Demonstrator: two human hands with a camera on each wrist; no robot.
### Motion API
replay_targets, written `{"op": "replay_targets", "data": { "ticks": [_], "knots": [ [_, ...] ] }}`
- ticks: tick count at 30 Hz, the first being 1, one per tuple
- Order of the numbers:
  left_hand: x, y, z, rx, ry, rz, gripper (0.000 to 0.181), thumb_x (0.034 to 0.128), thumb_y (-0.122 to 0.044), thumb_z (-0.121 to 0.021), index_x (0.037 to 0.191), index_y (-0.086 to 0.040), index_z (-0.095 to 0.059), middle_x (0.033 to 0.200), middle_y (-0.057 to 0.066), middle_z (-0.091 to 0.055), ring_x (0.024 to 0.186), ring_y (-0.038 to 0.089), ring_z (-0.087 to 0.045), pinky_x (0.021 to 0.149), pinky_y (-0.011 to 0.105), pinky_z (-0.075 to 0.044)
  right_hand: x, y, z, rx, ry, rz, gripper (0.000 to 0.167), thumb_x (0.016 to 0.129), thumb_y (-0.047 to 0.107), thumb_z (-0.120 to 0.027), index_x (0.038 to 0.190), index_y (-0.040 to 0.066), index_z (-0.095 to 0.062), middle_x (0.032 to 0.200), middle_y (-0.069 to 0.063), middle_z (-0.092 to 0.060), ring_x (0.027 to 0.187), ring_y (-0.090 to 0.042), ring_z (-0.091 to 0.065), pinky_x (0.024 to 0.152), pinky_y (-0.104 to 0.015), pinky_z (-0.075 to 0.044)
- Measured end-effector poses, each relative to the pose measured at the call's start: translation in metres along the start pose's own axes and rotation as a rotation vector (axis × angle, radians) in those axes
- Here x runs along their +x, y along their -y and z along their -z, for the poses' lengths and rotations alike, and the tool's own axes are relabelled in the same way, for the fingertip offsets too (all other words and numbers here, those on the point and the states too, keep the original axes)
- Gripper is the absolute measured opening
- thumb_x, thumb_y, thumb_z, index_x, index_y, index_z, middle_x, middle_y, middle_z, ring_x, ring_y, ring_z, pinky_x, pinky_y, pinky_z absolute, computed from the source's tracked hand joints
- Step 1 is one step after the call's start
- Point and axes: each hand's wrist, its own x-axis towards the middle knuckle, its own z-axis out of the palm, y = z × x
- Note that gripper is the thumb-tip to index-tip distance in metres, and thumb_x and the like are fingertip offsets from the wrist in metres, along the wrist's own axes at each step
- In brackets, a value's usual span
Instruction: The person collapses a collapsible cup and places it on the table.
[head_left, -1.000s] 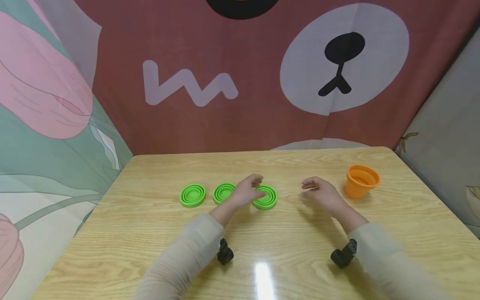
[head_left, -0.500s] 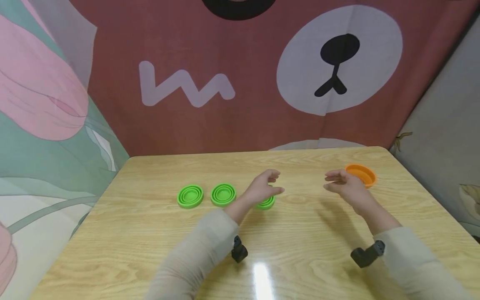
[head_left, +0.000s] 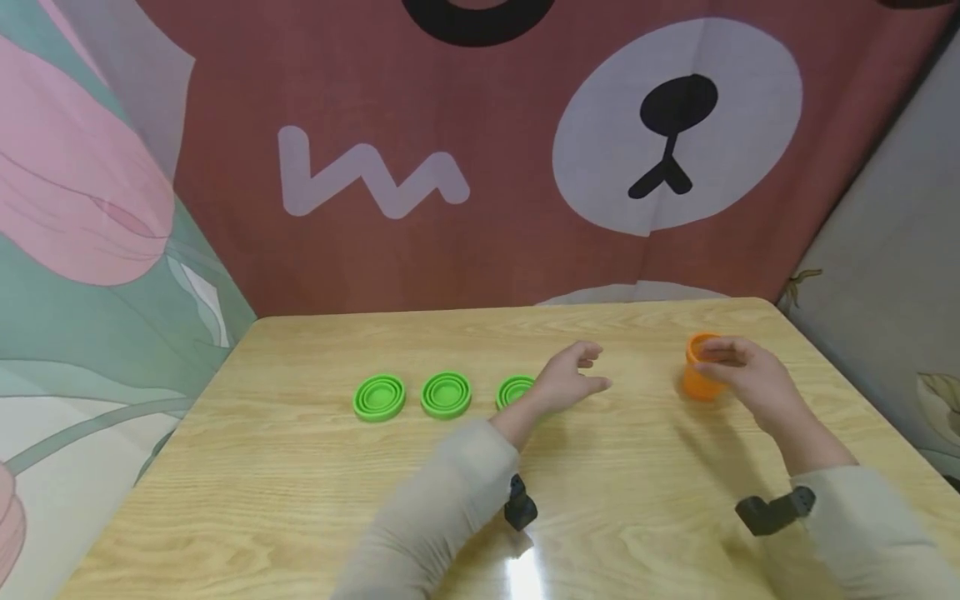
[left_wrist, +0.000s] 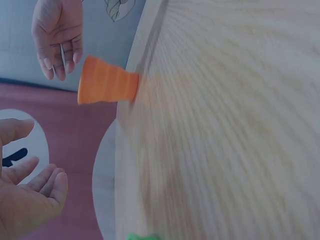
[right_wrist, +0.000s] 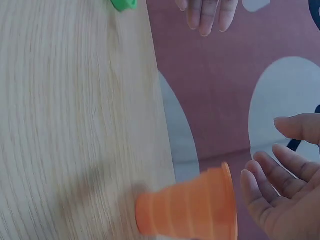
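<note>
An orange collapsible cup (head_left: 699, 383) stands upright and extended at the right of the table. My right hand (head_left: 759, 382) hovers just above its rim, partly covering it in the head view. In the right wrist view a gap shows between the fingers and the cup (right_wrist: 190, 206). My left hand (head_left: 566, 382) hangs in the air left of the cup, fingers loosely bent and holding nothing. Three green collapsed cups (head_left: 378, 397) lie flat in a row to the left. The left wrist partly hides the rightmost green cup (head_left: 513, 389).
The wooden table (head_left: 285, 483) ends at a back edge, where a reddish-brown cloth (head_left: 510, 250) with a printed bear hangs. Patterned cloth (head_left: 885, 275) hangs to the right as well. Small black cameras (head_left: 772, 510) sit on both wrists.
Both hands have moved to the right. The right hand has passed over the orange cup to its right side, and the left hand has left the rightmost green cup. The cups have stayed put.
</note>
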Motion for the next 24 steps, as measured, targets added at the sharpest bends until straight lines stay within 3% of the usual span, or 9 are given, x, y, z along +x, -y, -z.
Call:
{"op": "replay_targets", "data": {
  "ticks": [2,7,9,13,18,21,24],
  "knots": [
    [0.003,0.0,-0.006,-0.022,-0.002,0.001,0.048,0.0795,-0.02,-0.062,0.124,-0.013,-0.044,0.12,-0.001,-0.047,0.108,0.012,-0.044,0.078,0.021,-0.043,0.001,-0.004,0.003,-0.008,-0.011,-0.006,0.053,0.085,0.03,-0.053,0.121,-0.006,-0.039,0.115,-0.02,-0.045,0.082,0.006,-0.04,0.076,-0.031,-0.041],
    [0.01,-0.004,-0.02,-0.045,-0.005,-0.007,0.047,0.0786,-0.02,-0.063,0.122,-0.013,-0.046,0.118,-0.002,-0.048,0.105,0.01,-0.045,0.075,0.019,-0.043,0.002,-0.016,0.011,-0.005,-0.053,0.0,0.054,0.085,0.028,-0.053,0.121,-0.008,-0.036,0.105,-0.006,-0.048,0.078,0.011,-0.042,0.069,-0.018,-0.041],
    [0.013,-0.006,-0.027,-0.041,-0.004,-0.012,0.046,0.0782,-0.02,-0.064,0.121,-0.013,-0.046,0.117,-0.001,-0.049,0.105,0.01,-0.046,0.075,0.019,-0.043,0.005,-0.026,0.015,0.001,-0.058,-0.011,0.054,0.085,0.028,-0.053,0.122,-0.007,-0.036,0.104,-0.004,-0.048,0.078,0.01,-0.042,0.07,-0.02,-0.041],
    [0.017,-0.011,-0.038,-0.011,0.0,-0.022,0.045,0.0775,-0.02,-0.064,0.119,-0.012,-0.048,0.115,-0.002,-0.05,0.102,0.008,-0.047,0.076,0.018,-0.042,0.024,-0.075,0.025,0.034,-0.083,-0.065,0.056,0.082,0.036,-0.056,0.124,0.002,-0.039,0.108,-0.004,-0.048,0.083,0.002,-0.045,0.075,-0.033,-0.042],
    [0.023,-0.015,-0.049,0.048,0.021,-0.054,0.046,0.0773,-0.02,-0.065,0.119,-0.012,-0.047,0.114,-0.003,-0.051,0.1,0.007,-0.048,0.076,0.016,-0.041,0.057,-0.155,0.031,0.034,-0.169,-0.104,0.055,0.077,0.046,-0.057,0.123,0.019,-0.043,0.111,0.001,-0.049,0.09,-0.007,-0.046,0.075,-0.033,-0.04],
    [0.026,-0.018,-0.053,0.063,0.032,-0.069,0.047,0.0775,-0.02,-0.064,0.12,-0.012,-0.047,0.114,-0.003,-0.05,0.1,0.007,-0.048,0.076,0.016,-0.041,0.065,-0.177,0.034,0.027,-0.19,-0.11,0.057,0.076,0.048,-0.056,0.124,0.021,-0.042,0.115,-0.002,-0.046,0.094,-0.011,-0.044,0.079,-0.04,-0.036],
    [0.03,-0.019,-0.057,0.057,0.037,-0.074,0.048,0.0775,-0.019,-0.064,0.121,-0.012,-0.046,0.114,-0.003,-0.051,0.099,0.006,-0.048,0.075,0.015,-0.041,0.067,-0.182,0.036,0.036,-0.199,-0.137,0.057,0.075,0.049,-0.056,0.124,0.024,-0.042,0.117,0.0,-0.045,0.094,-0.01,-0.044,0.078,-0.036,-0.037]
  ]
}}
